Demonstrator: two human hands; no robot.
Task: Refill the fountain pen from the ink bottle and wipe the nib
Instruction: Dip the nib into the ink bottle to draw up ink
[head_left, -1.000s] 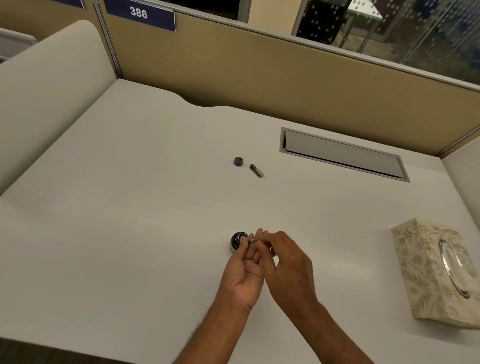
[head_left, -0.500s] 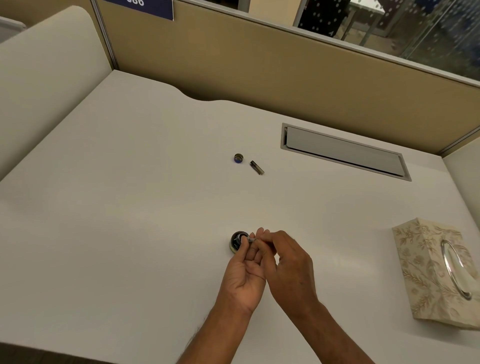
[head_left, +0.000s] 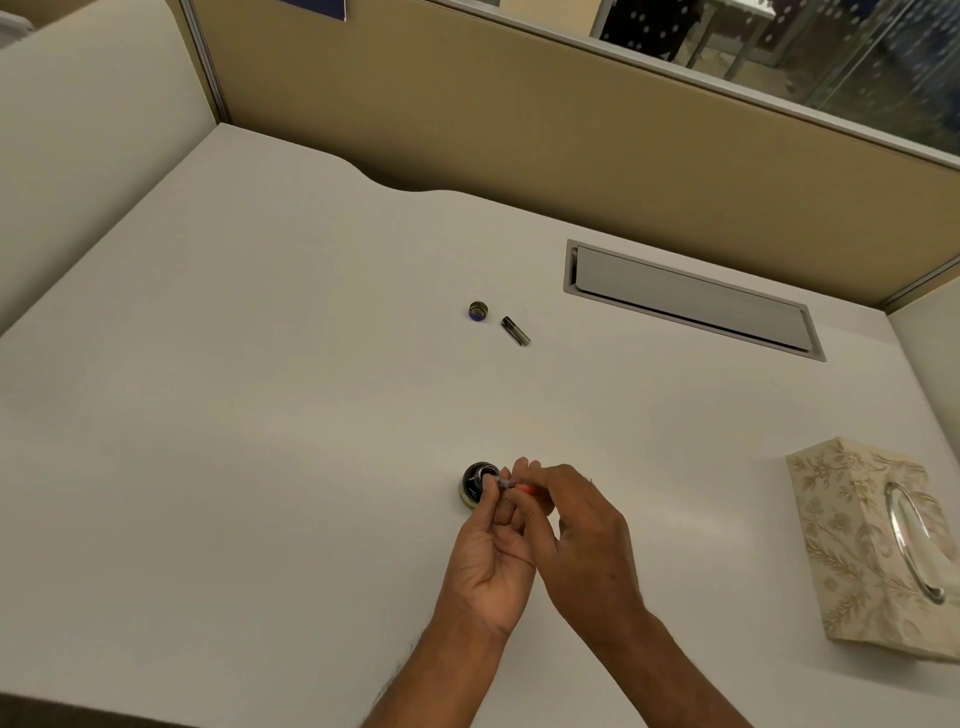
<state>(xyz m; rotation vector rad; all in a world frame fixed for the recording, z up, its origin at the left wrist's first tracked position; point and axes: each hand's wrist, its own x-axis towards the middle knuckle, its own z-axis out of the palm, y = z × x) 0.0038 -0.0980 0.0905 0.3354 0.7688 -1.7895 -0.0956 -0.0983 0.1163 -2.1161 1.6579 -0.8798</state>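
From the head view, my left hand (head_left: 491, 551) and right hand (head_left: 576, 525) are both pinched on the small pen section (head_left: 506, 483), which I hold right at the mouth of the open ink bottle (head_left: 475, 483); whether the nib is in the ink I cannot tell, my fingers hide it. The bottle stands uncapped and unsteadied on the desk (head_left: 260, 415), so a nudge from my left knuckles could tip it and spill ink. Its cap (head_left: 478, 311) and the pen barrel (head_left: 515, 331) lie well apart, farther back. The tissue box (head_left: 852, 519) sits off to my right, so reaching for it with a wet nib risks drips across the white surface.
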